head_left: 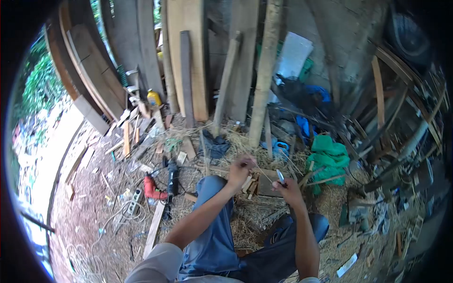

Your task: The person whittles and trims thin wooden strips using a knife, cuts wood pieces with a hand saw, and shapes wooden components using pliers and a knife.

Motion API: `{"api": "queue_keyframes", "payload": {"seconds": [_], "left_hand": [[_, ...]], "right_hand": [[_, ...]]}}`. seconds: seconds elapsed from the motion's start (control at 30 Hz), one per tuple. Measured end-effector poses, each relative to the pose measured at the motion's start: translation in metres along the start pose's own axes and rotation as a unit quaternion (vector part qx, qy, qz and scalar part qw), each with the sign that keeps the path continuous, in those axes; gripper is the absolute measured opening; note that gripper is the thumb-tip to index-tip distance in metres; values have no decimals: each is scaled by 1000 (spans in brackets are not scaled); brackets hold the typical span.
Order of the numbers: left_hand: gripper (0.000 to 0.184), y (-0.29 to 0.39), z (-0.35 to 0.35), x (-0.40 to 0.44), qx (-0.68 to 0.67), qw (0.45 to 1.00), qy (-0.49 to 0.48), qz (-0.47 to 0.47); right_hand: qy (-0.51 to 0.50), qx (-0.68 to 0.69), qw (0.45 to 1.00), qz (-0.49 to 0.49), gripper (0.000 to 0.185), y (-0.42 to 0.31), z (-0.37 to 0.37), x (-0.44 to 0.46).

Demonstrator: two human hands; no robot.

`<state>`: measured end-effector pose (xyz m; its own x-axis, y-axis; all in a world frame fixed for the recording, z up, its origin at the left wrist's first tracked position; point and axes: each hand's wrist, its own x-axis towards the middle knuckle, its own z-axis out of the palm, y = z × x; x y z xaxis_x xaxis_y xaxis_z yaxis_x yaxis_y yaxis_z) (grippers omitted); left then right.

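Observation:
My right hand (290,192) is closed around the dark handle of a knife (281,177), whose bright blade points up and away from me. A thin, light-coloured strip (264,173) runs between my hands, slanting down from left to right. My left hand (239,170) is closed at the upper end of this strip. The strip's lower end meets my right hand near the knife; the exact contact is too small to make out. Below and between the hands lie several short wood pieces (250,185), beside a wooden block (265,184).
A red power tool (153,187) and a dark one (171,177) lie left of my knee. Further left are a power strip (134,203) and coiled cable. Planks (193,70) lean against the wall. A yellow bottle (154,97) and green cloth (328,158) stand out among shavings and scraps.

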<state>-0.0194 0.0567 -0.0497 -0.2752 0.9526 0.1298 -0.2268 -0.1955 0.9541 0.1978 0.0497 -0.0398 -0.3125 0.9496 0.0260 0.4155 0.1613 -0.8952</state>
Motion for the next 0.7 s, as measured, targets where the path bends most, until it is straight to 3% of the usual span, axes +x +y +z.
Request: {"api": "queue_keyframes", "payload": {"seconds": [0.13,0.23,0.3,0.43,0.5,0.63,0.7], "left_hand": [[16,10,-12,-3,159,985,-56,27],[17,22,-26,6,103,991,-76,-25],[17,23,-37,14,43,993,-100,-54],[17,11,-76,38,85,990,-88,-71],[19,1,-109,56,38,984,-139,-105],[18,-17,-167,90,-8,990,-69,-126],[19,-46,-205,104,45,983,-75,-164]], "right_hand": [[-50,10,999,-1,20,-22,37,5],[-78,-8,997,19,16,-23,53,14],[-53,144,988,-1,16,-18,71,19],[-87,127,986,67,16,-20,102,41],[-126,71,985,95,22,-15,124,62],[-161,137,962,171,25,-7,185,116],[-180,150,962,139,18,11,230,141]]}}
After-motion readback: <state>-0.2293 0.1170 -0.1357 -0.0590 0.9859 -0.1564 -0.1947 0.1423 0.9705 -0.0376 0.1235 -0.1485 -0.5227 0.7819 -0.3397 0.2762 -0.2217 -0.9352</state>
